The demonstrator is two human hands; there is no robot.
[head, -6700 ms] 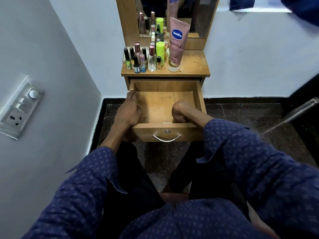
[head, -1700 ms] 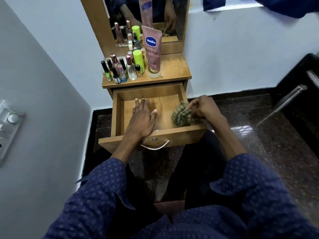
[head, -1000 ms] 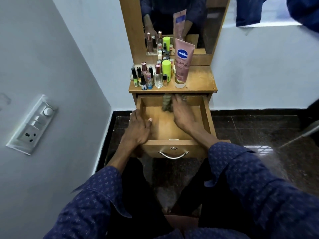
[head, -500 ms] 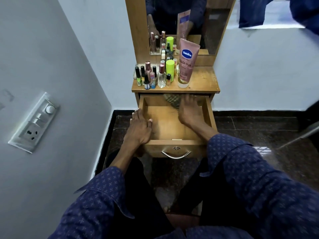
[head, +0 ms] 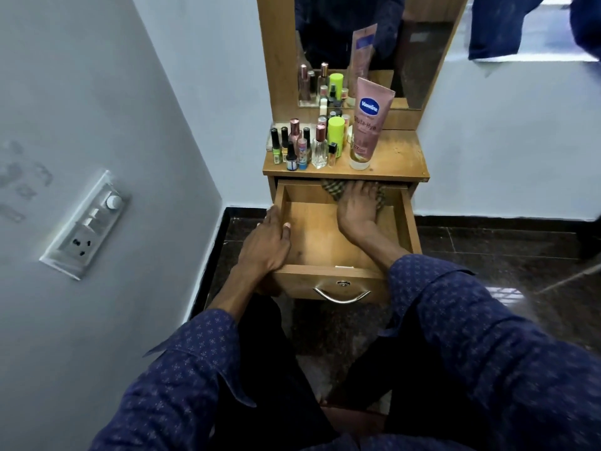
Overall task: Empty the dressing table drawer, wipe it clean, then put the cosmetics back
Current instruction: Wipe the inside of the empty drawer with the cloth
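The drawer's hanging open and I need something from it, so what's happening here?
A person is wiping out the drawer. The right hand presses a checked cloth against the back of it, while the left hand rests on the left wall. Nothing else shows inside the drawer. The cosmetics and a pink lotion tube stand on the tabletop above.

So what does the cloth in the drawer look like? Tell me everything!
The cloth is checked in green and brown, soft and crumpled like woven fabric. It lies bunched at the back of the open wooden drawer, on its floor against the rear wall, partly hidden under the tabletop edge. The right hand presses on it with fingers spread flat, covering its middle, so only its two ends show.
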